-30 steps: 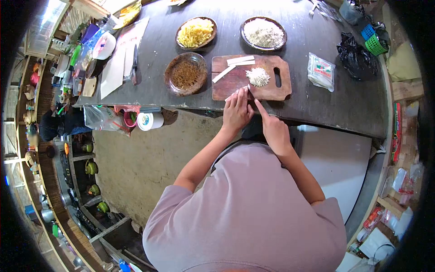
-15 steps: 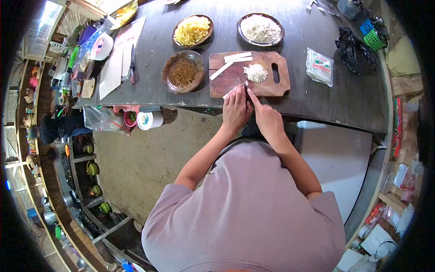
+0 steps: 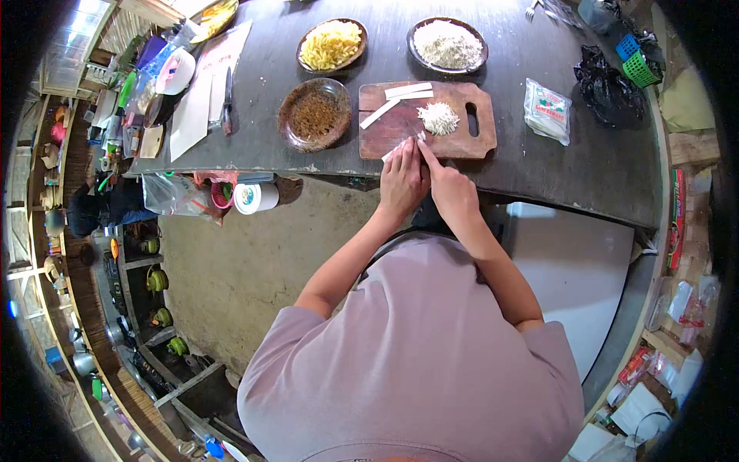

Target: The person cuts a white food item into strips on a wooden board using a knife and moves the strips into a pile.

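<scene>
On the wooden cutting board (image 3: 377, 142), my left hand (image 3: 402, 181) presses with bent fingers on a white strip (image 3: 387, 156), mostly covered by the hand. My right hand (image 3: 453, 191) is closed close beside it, index finger stretched forward along what looks like a knife (image 3: 421, 138); most of the knife is hidden under the hand. Just beyond the fingertips lies a small heap of thin white shreds (image 3: 438, 118). Two more white strips, one lying crosswise (image 3: 409, 91) and one slanted (image 3: 379, 114), rest at the board's upper left.
Left of the board stands a brown dish with dark crumbs (image 3: 314, 115). Behind are a bowl of yellow pieces (image 3: 331, 45) and a bowl of white shreds (image 3: 448, 45). A second knife (image 3: 227, 104) lies at left; a white packet (image 3: 547, 112) and black plastic bag (image 3: 606, 86) at right.
The view has shifted slightly, so the table appears a little higher and to the right. Both hands stay together at the board's front edge, with only small finger movement.
</scene>
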`<move>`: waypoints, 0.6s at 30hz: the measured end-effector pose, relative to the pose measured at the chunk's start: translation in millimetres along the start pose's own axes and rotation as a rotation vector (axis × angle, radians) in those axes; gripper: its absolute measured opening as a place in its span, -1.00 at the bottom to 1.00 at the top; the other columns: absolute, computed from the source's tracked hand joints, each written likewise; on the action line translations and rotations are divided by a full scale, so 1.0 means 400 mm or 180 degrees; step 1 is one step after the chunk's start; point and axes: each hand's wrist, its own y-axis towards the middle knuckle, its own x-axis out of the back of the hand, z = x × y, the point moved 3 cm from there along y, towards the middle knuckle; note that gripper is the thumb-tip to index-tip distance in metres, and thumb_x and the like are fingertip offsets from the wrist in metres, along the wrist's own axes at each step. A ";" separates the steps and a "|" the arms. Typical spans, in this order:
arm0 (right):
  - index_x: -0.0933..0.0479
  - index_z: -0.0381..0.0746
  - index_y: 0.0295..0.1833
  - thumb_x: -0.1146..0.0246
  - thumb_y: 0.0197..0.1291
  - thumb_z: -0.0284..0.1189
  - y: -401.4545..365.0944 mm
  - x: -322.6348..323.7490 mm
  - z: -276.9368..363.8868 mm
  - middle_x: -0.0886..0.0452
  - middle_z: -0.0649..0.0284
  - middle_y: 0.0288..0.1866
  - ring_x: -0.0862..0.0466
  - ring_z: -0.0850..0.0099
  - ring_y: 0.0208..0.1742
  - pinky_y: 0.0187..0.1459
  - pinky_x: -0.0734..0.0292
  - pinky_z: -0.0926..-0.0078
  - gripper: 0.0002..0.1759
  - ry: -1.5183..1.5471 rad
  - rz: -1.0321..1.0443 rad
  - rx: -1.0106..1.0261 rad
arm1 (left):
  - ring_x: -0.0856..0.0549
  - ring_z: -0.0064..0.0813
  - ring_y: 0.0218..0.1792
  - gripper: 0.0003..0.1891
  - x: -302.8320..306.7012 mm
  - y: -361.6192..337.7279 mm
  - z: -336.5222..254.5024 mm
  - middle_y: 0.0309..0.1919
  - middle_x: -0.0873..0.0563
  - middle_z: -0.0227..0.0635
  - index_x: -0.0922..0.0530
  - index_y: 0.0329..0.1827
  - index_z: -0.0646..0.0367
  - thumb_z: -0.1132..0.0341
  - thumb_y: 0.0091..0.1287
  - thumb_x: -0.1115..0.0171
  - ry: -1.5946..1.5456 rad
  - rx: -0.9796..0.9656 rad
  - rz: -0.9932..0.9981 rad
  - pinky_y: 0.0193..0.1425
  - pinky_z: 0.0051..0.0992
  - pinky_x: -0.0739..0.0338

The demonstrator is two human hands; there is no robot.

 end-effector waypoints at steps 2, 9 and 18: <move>-0.15 0.28 0.74 -0.11 0.53 -0.40 0.008 0.003 0.006 -0.73 -0.05 -0.40 -0.79 -0.03 -0.40 -0.31 -0.74 -0.05 -0.26 -0.0074 -0.0043 -0.0004 | -0.60 -0.10 0.33 -0.41 0.003 -0.002 0.003 0.41 -0.56 -0.07 -0.52 0.44 0.36 0.25 0.38 -0.24 -0.0006 -0.0018 0.0030 0.46 -0.18 -0.48; -0.13 0.27 0.75 -0.11 0.47 -0.45 -0.086 0.048 -0.012 -0.76 -0.01 -0.37 -0.85 0.05 -0.32 -0.30 -0.79 0.07 -0.20 -0.0340 0.0428 -0.0198 | -0.58 -0.11 0.36 -0.40 0.006 -0.005 0.006 0.40 -0.56 -0.07 -0.50 0.44 0.38 0.25 0.36 -0.21 -0.0163 0.0103 0.0150 0.49 -0.18 -0.46; -0.15 0.28 0.74 -0.12 0.44 -0.48 -0.062 0.026 -0.012 -0.74 0.00 -0.41 -0.82 0.00 -0.39 -0.33 -0.78 0.01 -0.18 -0.0108 0.0118 -0.0078 | -0.55 -0.08 0.39 -0.36 0.005 -0.005 0.008 0.41 -0.54 -0.07 -0.45 0.49 0.36 0.27 0.34 -0.22 -0.0125 0.0052 0.0133 0.49 -0.17 -0.46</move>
